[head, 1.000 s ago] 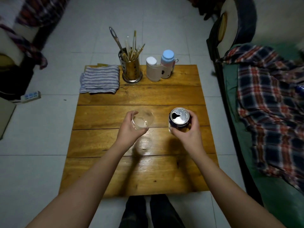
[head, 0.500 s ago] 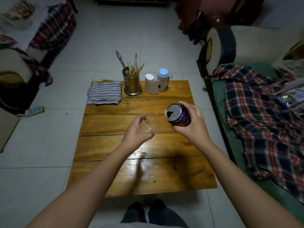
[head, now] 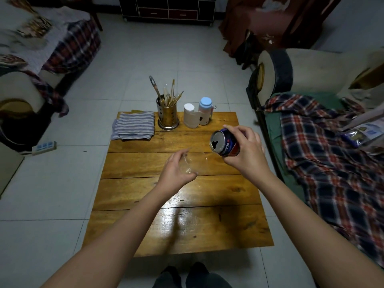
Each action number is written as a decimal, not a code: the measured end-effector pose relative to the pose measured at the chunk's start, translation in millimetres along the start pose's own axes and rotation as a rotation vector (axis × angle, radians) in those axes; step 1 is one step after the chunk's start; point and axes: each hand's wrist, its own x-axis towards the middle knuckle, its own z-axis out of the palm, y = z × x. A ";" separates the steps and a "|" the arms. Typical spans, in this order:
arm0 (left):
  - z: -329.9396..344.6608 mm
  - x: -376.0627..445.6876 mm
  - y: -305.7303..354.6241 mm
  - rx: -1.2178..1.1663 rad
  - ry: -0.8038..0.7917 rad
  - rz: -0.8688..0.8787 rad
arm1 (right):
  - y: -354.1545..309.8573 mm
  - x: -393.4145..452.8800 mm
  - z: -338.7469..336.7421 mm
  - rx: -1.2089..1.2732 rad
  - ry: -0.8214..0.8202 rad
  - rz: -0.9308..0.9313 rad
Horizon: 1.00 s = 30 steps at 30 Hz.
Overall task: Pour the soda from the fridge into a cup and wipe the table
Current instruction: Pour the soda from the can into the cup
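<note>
Clear plastic forms the cup point(head: 194, 163), which is gripped by the curled fingers of the left hand point(head: 176, 173) and tipped toward the right. Just right of those fingers, a blue soda can point(head: 223, 143) is clasped by the right hand point(head: 245, 152), tilted with its opened top facing the cup, above the wooden table point(head: 145, 196).

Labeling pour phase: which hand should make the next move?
Right. The right hand grips the opened soda can, tilted toward the clear cup, which the left hand holds beside it.
</note>
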 end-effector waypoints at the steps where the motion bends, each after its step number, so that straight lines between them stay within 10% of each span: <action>1: -0.1 -0.1 0.0 0.000 0.001 0.001 | -1.4 1.1 -1.1 -0.004 -0.001 -0.002; 30: -1.9 -0.2 2.6 -0.018 0.004 -0.015 | -24.2 10.8 -5.8 -0.219 0.014 -0.151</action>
